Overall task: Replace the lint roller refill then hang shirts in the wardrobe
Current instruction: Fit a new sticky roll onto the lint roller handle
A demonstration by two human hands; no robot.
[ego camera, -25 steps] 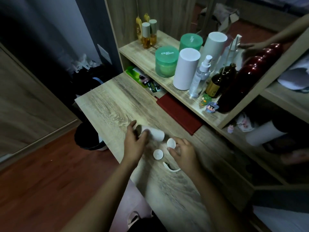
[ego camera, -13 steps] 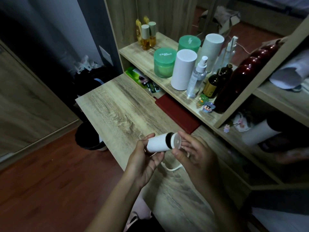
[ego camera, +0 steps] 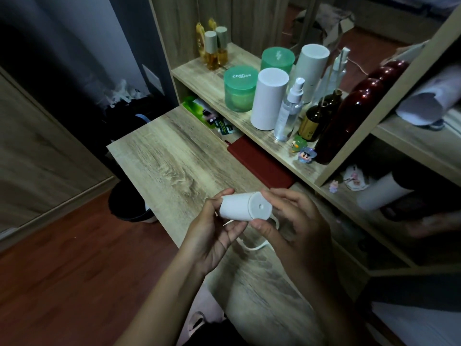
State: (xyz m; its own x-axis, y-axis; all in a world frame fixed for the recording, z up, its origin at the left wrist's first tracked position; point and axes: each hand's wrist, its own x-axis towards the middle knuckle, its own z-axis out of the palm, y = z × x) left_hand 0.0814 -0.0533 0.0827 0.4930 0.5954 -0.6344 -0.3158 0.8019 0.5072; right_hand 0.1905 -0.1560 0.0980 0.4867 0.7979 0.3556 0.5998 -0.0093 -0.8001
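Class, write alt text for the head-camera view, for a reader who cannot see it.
Two bare hands hold a white lint roller refill above a wooden desk: the left hand grips its body, the right hand pinches the end cap. A shelf behind holds jars and bottles.

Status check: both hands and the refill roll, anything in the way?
Left hand grips refill roll; right hand pinches its end cap. Roll held above desk. Nothing in the way.
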